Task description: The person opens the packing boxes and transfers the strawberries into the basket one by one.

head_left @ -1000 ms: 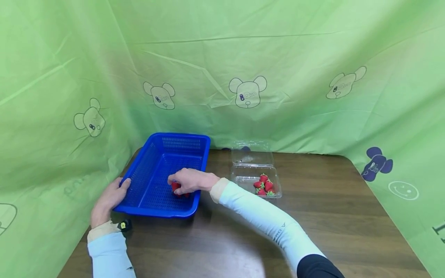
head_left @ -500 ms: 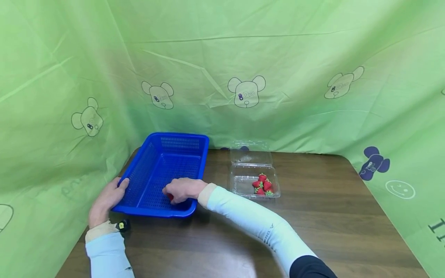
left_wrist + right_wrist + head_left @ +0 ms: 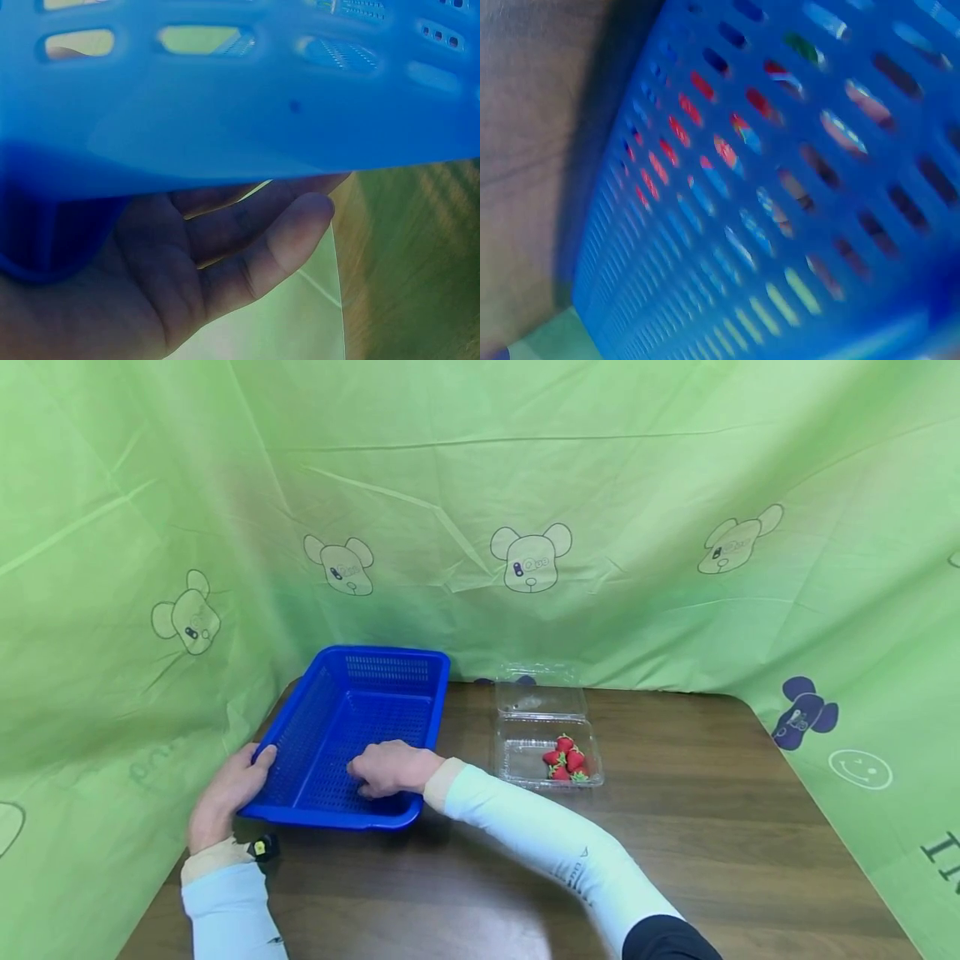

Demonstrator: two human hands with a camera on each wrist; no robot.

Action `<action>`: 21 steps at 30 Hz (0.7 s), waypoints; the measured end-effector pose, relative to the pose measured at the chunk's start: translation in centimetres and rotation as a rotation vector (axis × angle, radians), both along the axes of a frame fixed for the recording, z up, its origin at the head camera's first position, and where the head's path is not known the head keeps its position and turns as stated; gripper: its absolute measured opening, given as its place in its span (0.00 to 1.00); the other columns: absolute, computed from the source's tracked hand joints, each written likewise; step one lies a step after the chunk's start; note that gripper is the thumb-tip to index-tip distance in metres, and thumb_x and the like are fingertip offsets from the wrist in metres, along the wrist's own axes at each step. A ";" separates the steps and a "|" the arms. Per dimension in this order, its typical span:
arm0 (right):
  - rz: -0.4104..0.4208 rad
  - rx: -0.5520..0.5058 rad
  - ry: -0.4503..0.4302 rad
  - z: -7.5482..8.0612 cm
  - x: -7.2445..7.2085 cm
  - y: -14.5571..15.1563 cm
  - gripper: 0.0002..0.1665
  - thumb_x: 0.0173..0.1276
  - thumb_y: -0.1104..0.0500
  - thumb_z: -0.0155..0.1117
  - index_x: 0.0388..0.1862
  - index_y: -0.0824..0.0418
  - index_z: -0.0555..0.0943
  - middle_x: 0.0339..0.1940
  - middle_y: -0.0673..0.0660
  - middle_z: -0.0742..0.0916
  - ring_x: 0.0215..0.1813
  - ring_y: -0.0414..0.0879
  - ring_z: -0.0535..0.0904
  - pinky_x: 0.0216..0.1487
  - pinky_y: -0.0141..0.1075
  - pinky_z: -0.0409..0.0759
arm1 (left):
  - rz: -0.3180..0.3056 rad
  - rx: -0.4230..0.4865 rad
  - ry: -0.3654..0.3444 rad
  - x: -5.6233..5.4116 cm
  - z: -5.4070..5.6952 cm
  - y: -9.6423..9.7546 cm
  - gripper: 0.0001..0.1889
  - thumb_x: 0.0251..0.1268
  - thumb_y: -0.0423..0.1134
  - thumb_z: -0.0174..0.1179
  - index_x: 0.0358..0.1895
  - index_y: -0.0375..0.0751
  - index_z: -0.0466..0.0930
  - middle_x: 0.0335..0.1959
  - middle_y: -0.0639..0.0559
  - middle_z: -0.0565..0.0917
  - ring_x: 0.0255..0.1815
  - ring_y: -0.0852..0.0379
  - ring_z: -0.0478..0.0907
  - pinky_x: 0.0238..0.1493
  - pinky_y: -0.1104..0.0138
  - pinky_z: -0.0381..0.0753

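Observation:
My left hand (image 3: pixel 238 783) grips the blue plastic basket (image 3: pixel 288 722) near its front left corner, thumb over the rim. In the left wrist view its fingers (image 3: pixel 262 259) reach under the basket's edge. Inside the basket, low at the front right, is my right hand (image 3: pixel 386 768), fingers bent downward and fingertips mostly hidden. Through the slots of the basket wall, the right wrist view shows red strawberries (image 3: pixel 679 130) with a bit of green, close to that hand. I cannot tell whether the right fingers hold one.
Right of the basket an open clear plastic clamshell box (image 3: pixel 521 764) holds several strawberries (image 3: pixel 574 760) on its right side, its lid (image 3: pixel 540 697) folded back. A small black object (image 3: pixel 262 847) sits by the left wrist. Green printed cloth (image 3: pixel 435 468) encloses the wooden table (image 3: pixel 690 793).
My right hand has moved slightly left and down into the basket, and the red strawberries under it have gone out of sight in the head view. The left hand keeps its grip.

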State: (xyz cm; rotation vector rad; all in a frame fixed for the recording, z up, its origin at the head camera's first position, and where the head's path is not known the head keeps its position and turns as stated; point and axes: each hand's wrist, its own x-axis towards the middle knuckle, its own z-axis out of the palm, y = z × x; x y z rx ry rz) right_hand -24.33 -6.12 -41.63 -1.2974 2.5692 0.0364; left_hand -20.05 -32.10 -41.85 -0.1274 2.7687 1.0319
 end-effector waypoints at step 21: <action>0.072 -0.454 0.258 5.1 -1.5 8.5 0.10 0.64 0.61 0.60 0.24 0.51 0.70 0.24 0.43 0.74 0.28 0.36 0.71 0.29 0.29 0.69 | 0.000 0.009 -0.009 0.1 0.1 0.0 0.37 0.84 0.55 0.28 0.69 0.18 0.60 0.58 0.23 0.75 0.53 0.35 0.76 0.52 0.51 0.74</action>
